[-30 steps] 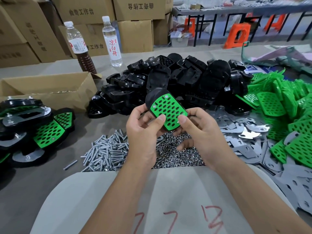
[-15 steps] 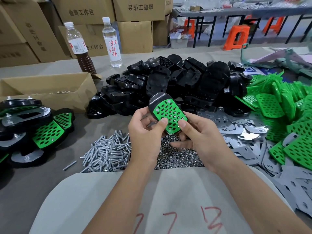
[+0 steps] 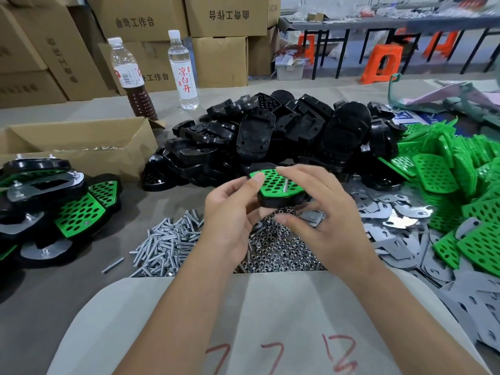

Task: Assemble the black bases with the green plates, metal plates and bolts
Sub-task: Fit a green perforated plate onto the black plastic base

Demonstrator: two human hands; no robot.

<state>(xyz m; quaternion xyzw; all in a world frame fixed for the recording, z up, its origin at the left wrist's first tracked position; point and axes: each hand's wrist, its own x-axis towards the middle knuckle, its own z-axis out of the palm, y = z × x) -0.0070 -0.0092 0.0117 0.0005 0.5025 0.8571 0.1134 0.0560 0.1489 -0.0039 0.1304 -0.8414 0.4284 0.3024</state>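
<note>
A black base topped with a perforated green plate is held above the table, lying nearly flat, with a bolt standing up through the plate. My left hand grips its left edge, thumb on the green plate. My right hand curls over its right side, index finger across the far edge, thumb under the front. Below lie a pile of bolts, a heap of nuts and loose metal plates. More black bases and green plates are heaped behind and to the right.
Finished assemblies are stacked at the left, beside an open cardboard box. Two bottles stand behind the black heap, with cartons along the back. A white sheet with red marks covers the near edge.
The base with the green plate has been tipped from a steep tilt facing me to nearly flat, and a bolt now shows standing up through the plate. My right hand shifted over its right side.
</note>
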